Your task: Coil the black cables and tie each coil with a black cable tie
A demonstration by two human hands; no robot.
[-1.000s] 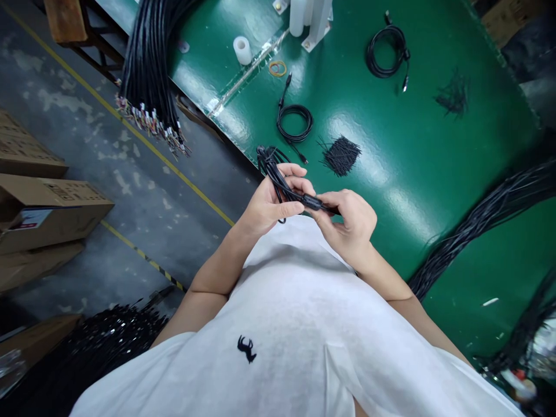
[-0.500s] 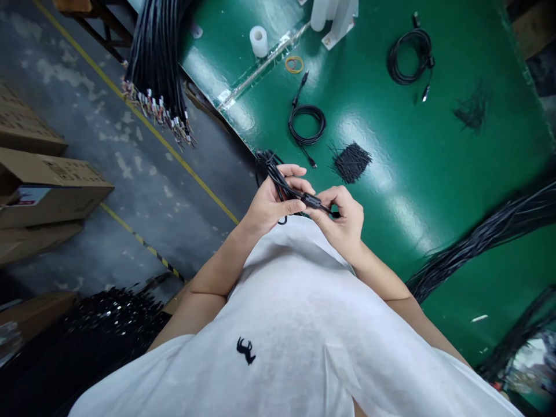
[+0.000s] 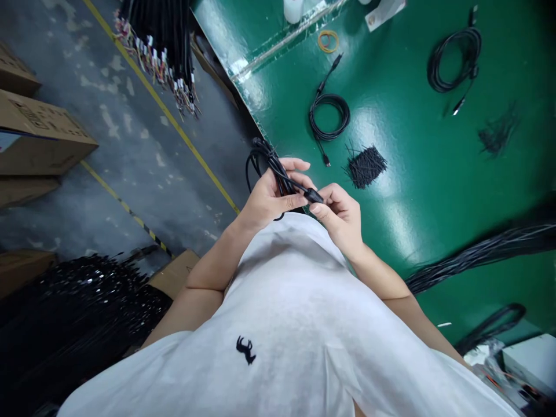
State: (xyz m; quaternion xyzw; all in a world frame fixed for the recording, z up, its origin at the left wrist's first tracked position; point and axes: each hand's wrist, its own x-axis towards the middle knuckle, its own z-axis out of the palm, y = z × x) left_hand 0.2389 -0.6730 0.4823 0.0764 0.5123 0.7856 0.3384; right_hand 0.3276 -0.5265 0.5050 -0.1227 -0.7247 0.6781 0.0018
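Observation:
A coiled black cable lies across the palm of my left hand, whose thumb presses on it near a thick black ferrite bead. My right hand pinches that ferrite bead at its right end between thumb and curled fingers. Part of the coil loops out past my left hand over the table's edge. The cable end beyond the bead is hidden by my right fingers. Just beyond my hands, a second coiled cable with plugs on both ends rests on the green table.
A pile of short black ties lies right of the second coil. Farther right are another coiled cable and loose thin strands. Yellow rubber bands lie at the back. Long cable bundles cross the right side; cardboard boxes stand left.
The view has shifted, so the table items sit farther right and the boxes farther left. My right fingers have moved onto the bead's end, covering the cable end that showed before.

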